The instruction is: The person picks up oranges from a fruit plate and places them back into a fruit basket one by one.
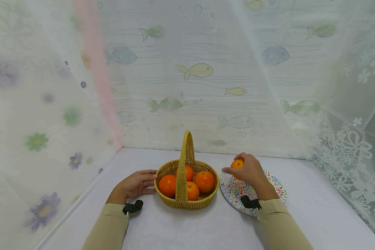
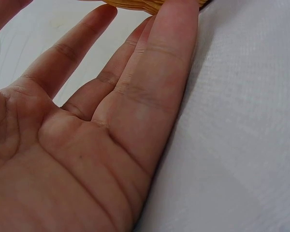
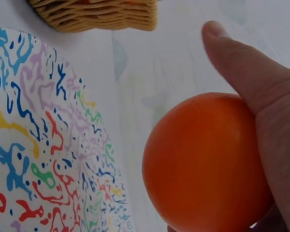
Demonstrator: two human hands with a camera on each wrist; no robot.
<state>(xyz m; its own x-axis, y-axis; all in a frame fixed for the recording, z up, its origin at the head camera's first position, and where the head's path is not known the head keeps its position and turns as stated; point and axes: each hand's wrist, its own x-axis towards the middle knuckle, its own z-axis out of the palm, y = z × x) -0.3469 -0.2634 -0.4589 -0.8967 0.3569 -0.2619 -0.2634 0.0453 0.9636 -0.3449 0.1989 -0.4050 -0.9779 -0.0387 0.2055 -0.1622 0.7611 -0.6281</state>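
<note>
An orange point(image 1: 237, 164) sits in my right hand point(image 1: 251, 171), gripped above the far left part of a round plate point(image 1: 273, 180) with a colourful squiggle pattern. In the right wrist view the orange point(image 3: 208, 164) rests against the palm, and the thumb sticks out past it. Left of the plate stands a yellow woven basket point(image 1: 187, 205) with a tall arched handle, holding several oranges point(image 1: 205, 181). My left hand point(image 1: 141, 183) lies at the basket's left side, fingers extended and fingertips at its rim. The left wrist view shows its palm point(image 2: 82, 159) beside the white cloth.
A white cloth point(image 1: 162, 229) covers the table. Behind it hangs a curtain point(image 1: 200, 104) printed with fish, and flowered sheer fabric point(image 1: 34, 166) closes in the left side. White lace point(image 1: 356, 166) borders the right edge.
</note>
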